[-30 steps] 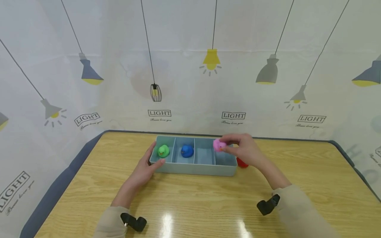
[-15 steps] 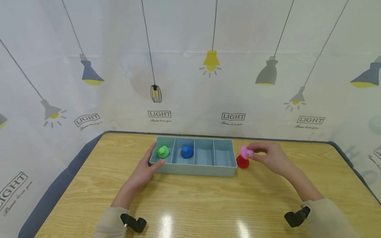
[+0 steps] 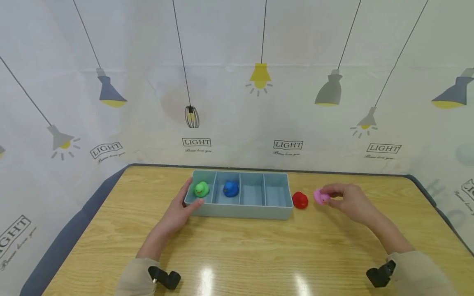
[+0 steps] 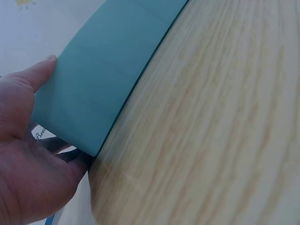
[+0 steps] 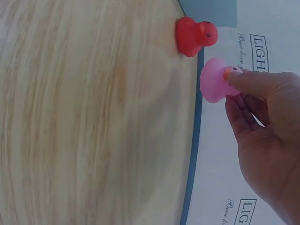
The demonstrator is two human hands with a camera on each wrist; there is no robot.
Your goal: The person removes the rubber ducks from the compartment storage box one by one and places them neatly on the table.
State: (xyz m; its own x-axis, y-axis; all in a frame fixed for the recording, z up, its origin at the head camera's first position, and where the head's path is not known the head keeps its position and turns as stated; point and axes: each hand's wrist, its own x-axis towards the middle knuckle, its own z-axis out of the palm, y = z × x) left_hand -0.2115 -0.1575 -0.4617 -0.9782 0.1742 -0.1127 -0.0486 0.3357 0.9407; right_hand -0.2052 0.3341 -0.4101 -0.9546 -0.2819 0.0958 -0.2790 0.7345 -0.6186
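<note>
A second ago I had the pink duck up over the rightmost compartment of the pale blue box; now my right hand has carried it out past the end wall and beyond the red duck. My right thumb and fingers are closed in a light pinch on it, parted only by its body. It looks low, perhaps just above the counter; I cannot tell whether its base touches. As I judge it, that leaves the ducks divided evenly: two in the box, two outside it. The green duck sits in the leftmost compartment and the blue duck in the next one along, both where they were, and the red duck is just beside the box's right end. My left hand keeps its grip on the other end, thumb over the front rim, the rest of the fingers around the end wall, so the box has stayed put. The counter is light wood grain with a dark edge, shining in two bright patches near me. Behind it hangs a pale backdrop, printed with hanging lamps and the word LIGHT.
</note>
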